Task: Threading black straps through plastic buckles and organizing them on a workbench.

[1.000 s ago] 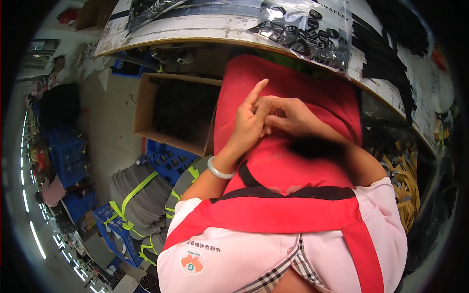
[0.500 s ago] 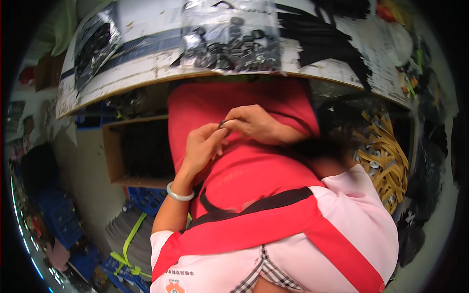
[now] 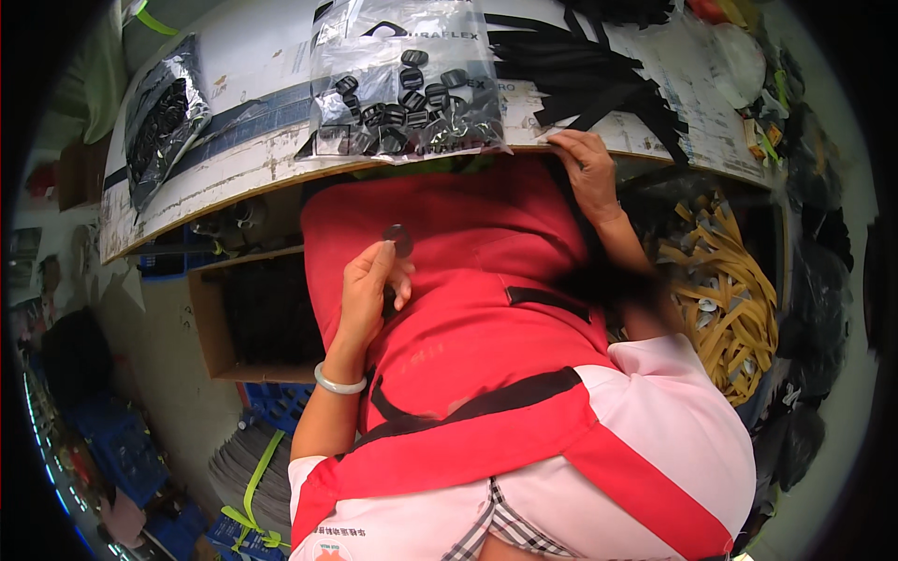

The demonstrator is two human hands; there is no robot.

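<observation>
My left hand [image 3: 363, 288] is raised over the red apron [image 3: 449, 337]. Between its thumb and fingers it pinches a small black plastic buckle [image 3: 398, 239], a little blurred. My right hand [image 3: 589, 178] has reached out to the front edge of the white worktable [image 3: 267, 145]; its fingers are loosely stretched and I see nothing in them. Just beyond those fingers lies a pile of cut black webbing straps [image 3: 608, 93]. To their left a clear plastic bag [image 3: 327, 56] lies near the table edge, with several black buckles [image 3: 412, 101] showing in or on it.
Another clear bag of black parts [image 3: 168, 112] lies at the table's left. Below the table stand an open cardboard box [image 3: 213, 327] with dark contents and a blue crate [image 3: 279, 400]. Tan straps [image 3: 725, 299] are heaped at the right, beside black plastic bags [image 3: 809, 327].
My hands, together on the buckle before, are now apart. The right one has moved forward and right to the table edge; the left keeps the buckle.
</observation>
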